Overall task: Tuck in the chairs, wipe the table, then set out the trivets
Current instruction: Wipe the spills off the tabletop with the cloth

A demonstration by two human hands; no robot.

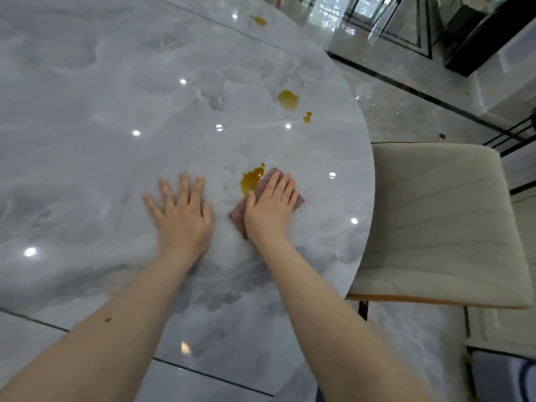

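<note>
— Where is the cloth?
— The pinkish cloth (268, 198) lies flat on the grey marble table (101, 126), near the table's right edge. The right hand (271, 206) presses down on it, palm flat and fingers stretched out together, covering most of it.

— And the spill?
— An amber spill (251, 179) touches the cloth's far-left edge, just past the thumb side of that hand. A larger amber blot (288, 100) sits farther away, with a small drop (307, 117) just to its right. Another stain (259, 21) lies far off near the table's far edge.

— What is the other hand doing?
— The left hand (181, 211) rests palm down on the bare tabletop just left of the cloth, fingers spread wide, holding nothing. Both forearms are bare.

— Anything beside the table?
— A beige upholstered chair (441, 221) stands to the right, its seat partly under the curved rim of the table. Beyond it is a glossy tiled floor (391, 91) with dark border lines, and a dark cabinet (478, 39) at the far right.
</note>
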